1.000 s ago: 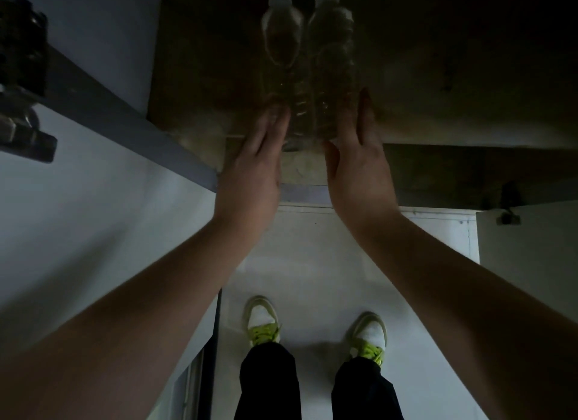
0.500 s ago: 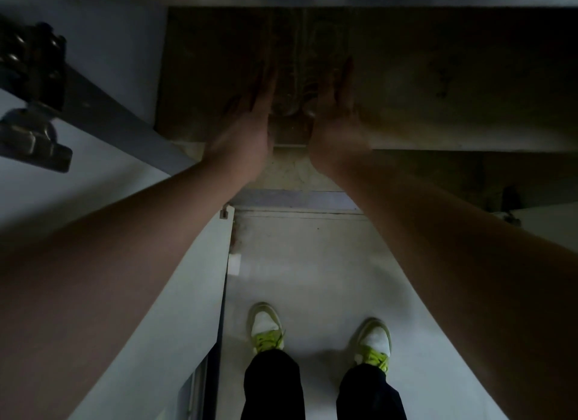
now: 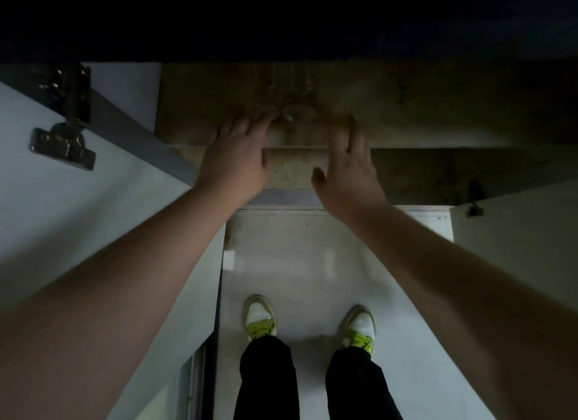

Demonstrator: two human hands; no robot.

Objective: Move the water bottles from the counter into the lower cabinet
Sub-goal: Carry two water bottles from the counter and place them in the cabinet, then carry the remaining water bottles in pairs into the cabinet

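Two clear water bottles [image 3: 291,100] stand side by side on the dim brown shelf of the lower cabinet [image 3: 406,107]; their tops are lost in the dark above. My left hand [image 3: 237,160] is open just in front of the left bottle's base, fingertips close to it. Open too, my right hand [image 3: 347,169] hovers to the right of the bottles, apart from them. Neither hand holds anything.
The open left cabinet door [image 3: 78,216] with its metal hinge [image 3: 62,141] stands at my left. Another door edge [image 3: 516,232] is at the right. The underside of the counter is a dark band overhead. My feet stand on the white floor [image 3: 306,279] below.
Both hands have pulled back from the bottles toward the cabinet's front edge and spread apart. The bottles stay on the shelf; the view has tilted so their tops are out of sight.
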